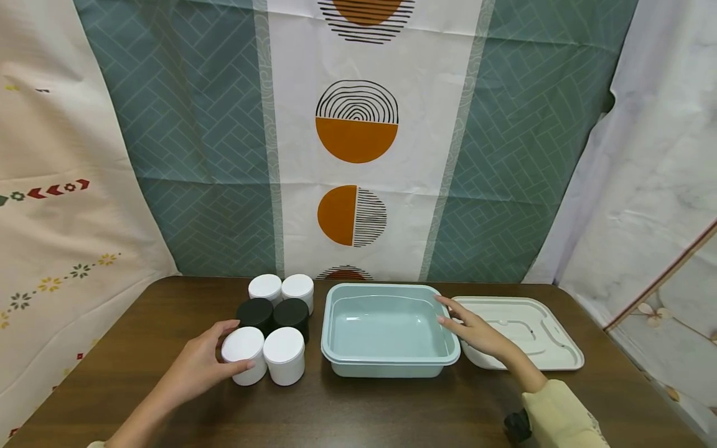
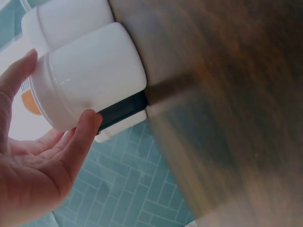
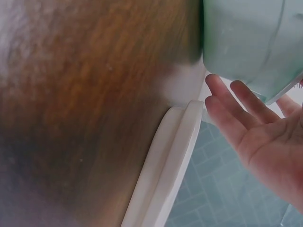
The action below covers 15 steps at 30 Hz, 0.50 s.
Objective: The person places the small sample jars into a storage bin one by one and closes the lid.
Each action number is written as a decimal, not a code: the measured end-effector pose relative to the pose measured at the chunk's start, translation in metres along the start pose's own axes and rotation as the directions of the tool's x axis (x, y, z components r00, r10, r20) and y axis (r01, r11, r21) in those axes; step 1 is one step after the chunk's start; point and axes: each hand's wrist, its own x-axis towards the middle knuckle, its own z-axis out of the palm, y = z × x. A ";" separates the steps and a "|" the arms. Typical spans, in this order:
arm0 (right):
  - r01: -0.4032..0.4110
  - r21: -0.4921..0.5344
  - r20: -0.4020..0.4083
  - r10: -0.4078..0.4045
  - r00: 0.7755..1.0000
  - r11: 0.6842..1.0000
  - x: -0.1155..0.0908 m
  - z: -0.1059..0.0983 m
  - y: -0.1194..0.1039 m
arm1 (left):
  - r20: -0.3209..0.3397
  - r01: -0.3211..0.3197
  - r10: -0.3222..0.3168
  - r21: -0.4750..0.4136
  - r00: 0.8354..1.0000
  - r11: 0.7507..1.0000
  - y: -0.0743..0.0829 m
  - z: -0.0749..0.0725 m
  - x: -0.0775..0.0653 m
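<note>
My left hand (image 1: 196,364) holds a white jar (image 1: 243,348) around its lid, thumb at the front and fingers on the far side. In the left wrist view, this white jar (image 2: 97,71) stands upright on the table beside another. That second white jar (image 1: 285,356) is at its right in the head view. Behind them are two black-topped jars (image 1: 256,314), then two more white jars (image 1: 265,286). My right hand (image 1: 478,333) rests at the right rim of a light blue basin (image 1: 386,371), its fingers extended. Nothing shows inside the basin.
A white lid (image 1: 551,351) lies flat on the brown wooden table (image 1: 364,414), right of the basin and partly under my right hand and forearm. A patterned curtain (image 1: 207,124) hangs behind the table. A small dark object (image 1: 518,426) is by the right sleeve.
</note>
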 end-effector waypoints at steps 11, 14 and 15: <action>-0.019 0.072 0.048 0.015 0.999 0.997 0.001 -0.001 -0.001 | -0.109 -0.016 0.025 0.080 0.994 0.997 0.003 -0.004 -0.002; -0.023 0.080 0.053 0.019 0.998 0.996 0.001 -0.001 -0.001 | -0.136 -0.018 0.030 0.091 0.990 0.996 0.004 -0.008 -0.002; -0.028 0.083 0.051 0.024 0.998 0.996 0.001 -0.001 -0.001 | -0.147 -0.018 0.032 0.092 0.989 0.996 0.004 -0.010 -0.001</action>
